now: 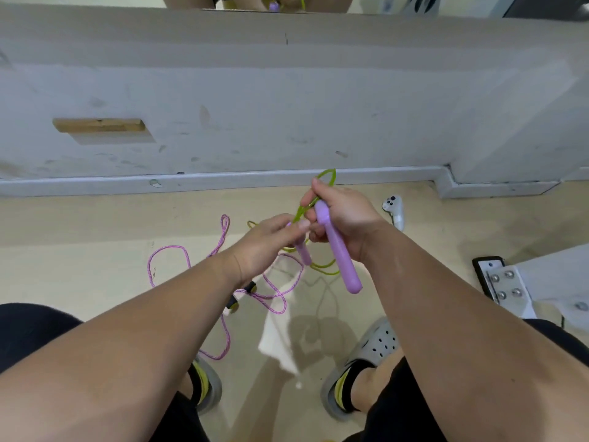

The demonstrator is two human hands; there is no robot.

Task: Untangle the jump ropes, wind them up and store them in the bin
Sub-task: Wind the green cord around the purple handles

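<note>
My right hand [342,215] grips a long purple jump-rope handle [342,260] together with a loop of green rope [325,180] that sticks out above the fingers. My left hand [271,242] pinches the green rope and holds a second purple handle [302,253] just beside the right hand. More green rope [322,269] hangs down to the floor beneath both hands. A pink speckled rope [178,253] lies in loose loops on the floor to the left, with a black handle [247,290] partly hidden under my left wrist. No bin is in view.
A grey wall with a baseboard [223,180] runs across ahead. A white game controller [395,212] lies on the floor at right. A metal plate with bolts [503,282] stands at the right. A white cloth [280,339] lies between my feet.
</note>
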